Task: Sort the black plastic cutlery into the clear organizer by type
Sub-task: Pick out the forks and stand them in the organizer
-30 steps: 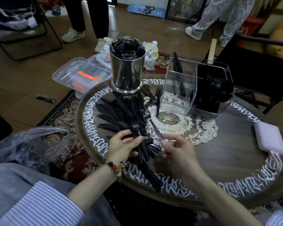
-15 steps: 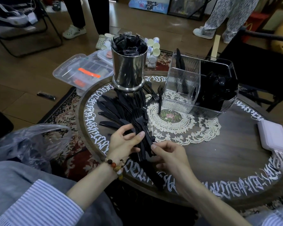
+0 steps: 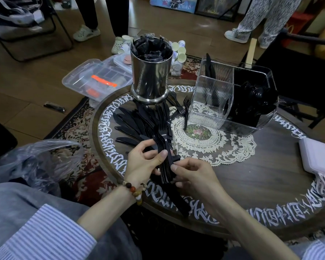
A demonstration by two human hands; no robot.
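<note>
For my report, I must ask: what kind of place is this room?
Probably a home living room: a low round table with a lace doily, a patterned rug on wooden floor, and people standing around casually.

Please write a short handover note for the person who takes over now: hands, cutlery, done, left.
Left hand grips a stack of forks. Right hand pinches the stack's handles.
Organizer stands at the table's far side: its right compartment is full of black cutlery, its left holds a few pieces.
Loose knives lie fanned beside the steel cup; some forks lie by the organizer.
Left: drop in the stack, then sort what remains.
</note>
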